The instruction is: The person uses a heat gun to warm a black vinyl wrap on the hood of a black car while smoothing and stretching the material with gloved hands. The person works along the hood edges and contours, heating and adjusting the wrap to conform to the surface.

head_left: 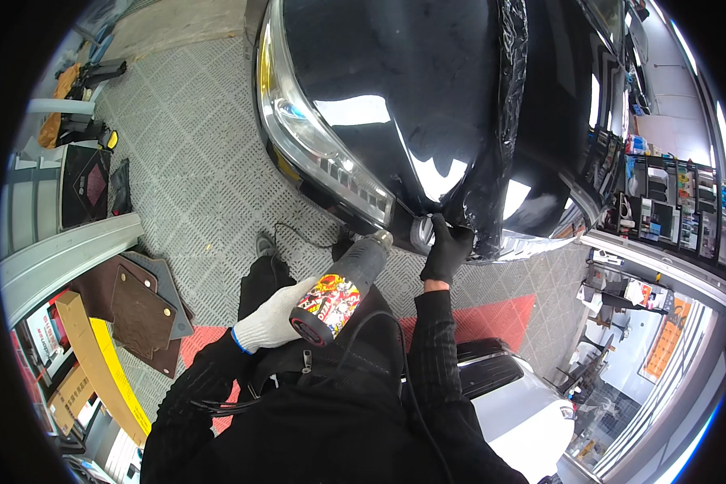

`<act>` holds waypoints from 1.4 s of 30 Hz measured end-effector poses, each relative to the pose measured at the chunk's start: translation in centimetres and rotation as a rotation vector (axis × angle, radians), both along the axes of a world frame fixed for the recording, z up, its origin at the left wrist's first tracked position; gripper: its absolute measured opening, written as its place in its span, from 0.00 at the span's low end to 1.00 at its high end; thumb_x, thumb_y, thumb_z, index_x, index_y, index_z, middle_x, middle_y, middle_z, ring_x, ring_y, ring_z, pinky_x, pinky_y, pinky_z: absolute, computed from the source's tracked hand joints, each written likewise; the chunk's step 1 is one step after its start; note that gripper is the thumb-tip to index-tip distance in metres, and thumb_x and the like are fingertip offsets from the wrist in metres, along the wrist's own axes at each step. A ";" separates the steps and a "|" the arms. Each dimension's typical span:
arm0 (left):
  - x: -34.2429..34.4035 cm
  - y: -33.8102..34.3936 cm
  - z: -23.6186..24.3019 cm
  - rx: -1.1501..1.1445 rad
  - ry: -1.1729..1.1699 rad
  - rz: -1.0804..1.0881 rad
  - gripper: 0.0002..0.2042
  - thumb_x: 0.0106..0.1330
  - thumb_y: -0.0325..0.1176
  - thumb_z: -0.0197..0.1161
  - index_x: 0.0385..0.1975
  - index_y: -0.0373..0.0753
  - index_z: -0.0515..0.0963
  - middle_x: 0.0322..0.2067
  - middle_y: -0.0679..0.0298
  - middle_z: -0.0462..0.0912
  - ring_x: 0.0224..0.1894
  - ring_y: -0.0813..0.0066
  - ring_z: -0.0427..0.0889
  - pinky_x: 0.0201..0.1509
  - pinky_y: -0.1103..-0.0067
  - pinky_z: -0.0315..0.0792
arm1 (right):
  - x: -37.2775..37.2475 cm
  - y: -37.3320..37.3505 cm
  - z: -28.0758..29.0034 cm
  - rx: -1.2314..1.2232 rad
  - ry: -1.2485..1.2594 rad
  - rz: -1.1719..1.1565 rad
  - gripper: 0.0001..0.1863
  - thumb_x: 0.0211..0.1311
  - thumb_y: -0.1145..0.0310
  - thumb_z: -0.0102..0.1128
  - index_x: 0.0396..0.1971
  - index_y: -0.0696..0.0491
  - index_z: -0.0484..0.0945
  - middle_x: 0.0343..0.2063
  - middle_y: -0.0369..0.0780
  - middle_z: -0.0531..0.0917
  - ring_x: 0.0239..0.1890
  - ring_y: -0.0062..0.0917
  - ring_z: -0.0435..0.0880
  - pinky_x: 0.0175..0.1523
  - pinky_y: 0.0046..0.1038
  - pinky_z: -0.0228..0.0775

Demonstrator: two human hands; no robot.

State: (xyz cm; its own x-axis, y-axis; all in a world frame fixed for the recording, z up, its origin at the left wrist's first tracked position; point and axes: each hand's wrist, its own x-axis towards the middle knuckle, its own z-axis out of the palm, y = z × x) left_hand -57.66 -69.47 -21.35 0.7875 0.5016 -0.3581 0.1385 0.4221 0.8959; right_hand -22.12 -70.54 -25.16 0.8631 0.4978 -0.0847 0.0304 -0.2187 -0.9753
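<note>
My left hand [274, 321], in a white knit glove, grips a grey heat gun [348, 276] with a colourful sticker, its metal nozzle angled up beside the lower end of a headlight [319, 143]. My right hand [446, 250], in a black glove, is closed on dark glossy film [472, 216] at the front edge of a black car hood [379, 48], next to a small silver trim piece [422, 232]. A wrinkled, bunched strip of film [512, 81] runs up the hood from there. The gun’s cord hangs down past my right forearm.
At left are brown and grey mats [137, 310], long cardboard boxes [89, 359] and a metal door frame [60, 246]. A white car [508, 419] stands behind me at lower right. Shelves of products [669, 210] line the right. The floor has grey tiles [177, 121] with red sections.
</note>
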 end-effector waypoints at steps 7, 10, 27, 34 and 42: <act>0.7 0.6 1.0 -0.013 0.001 -0.014 0.42 0.62 0.32 0.81 0.75 0.29 0.65 0.56 0.50 0.87 0.57 0.62 0.88 0.65 0.71 0.79 | 1.4 0.6 -1.2 -0.155 -0.372 0.066 0.13 0.69 0.70 0.71 0.45 0.65 0.90 0.38 0.47 0.94 0.38 0.30 0.91 0.48 0.34 0.78; 0.5 1.0 1.7 0.007 0.046 -0.035 0.41 0.63 0.33 0.81 0.74 0.29 0.66 0.56 0.50 0.87 0.57 0.62 0.88 0.65 0.70 0.79 | 1.7 0.1 -1.1 -0.475 -0.601 0.075 0.14 0.70 0.67 0.70 0.41 0.66 0.89 0.33 0.53 0.92 0.35 0.37 0.91 0.44 0.37 0.77; -0.1 1.1 2.3 0.074 0.009 0.029 0.41 0.61 0.31 0.80 0.73 0.29 0.67 0.56 0.49 0.87 0.58 0.59 0.88 0.65 0.69 0.79 | 2.0 -0.3 -1.5 -0.412 -0.862 0.025 0.18 0.70 0.62 0.70 0.29 0.64 0.88 0.27 0.57 0.86 0.28 0.51 0.87 0.36 0.45 0.72; 0.0 1.3 2.2 0.123 0.034 -0.001 0.40 0.61 0.33 0.81 0.71 0.30 0.68 0.55 0.49 0.87 0.58 0.58 0.88 0.64 0.69 0.80 | 3.2 -0.8 -1.5 -0.389 -0.612 0.114 0.10 0.67 0.69 0.71 0.32 0.62 0.90 0.20 0.46 0.87 0.20 0.31 0.84 0.29 0.37 0.71; 0.3 1.6 2.9 0.160 0.032 -0.035 0.37 0.61 0.35 0.81 0.68 0.30 0.70 0.54 0.50 0.86 0.57 0.57 0.88 0.62 0.68 0.81 | 3.8 -0.7 0.4 -0.532 -0.446 0.182 0.08 0.67 0.72 0.71 0.39 0.62 0.90 0.25 0.44 0.89 0.23 0.28 0.85 0.31 0.34 0.71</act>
State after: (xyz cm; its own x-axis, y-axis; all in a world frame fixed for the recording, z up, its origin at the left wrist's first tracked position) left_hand -57.37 -67.82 -18.41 0.7948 0.5271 -0.3008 0.1801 0.2684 0.9463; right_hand -18.35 -71.28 -24.76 0.7796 0.6261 -0.0148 0.4820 -0.6149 -0.6242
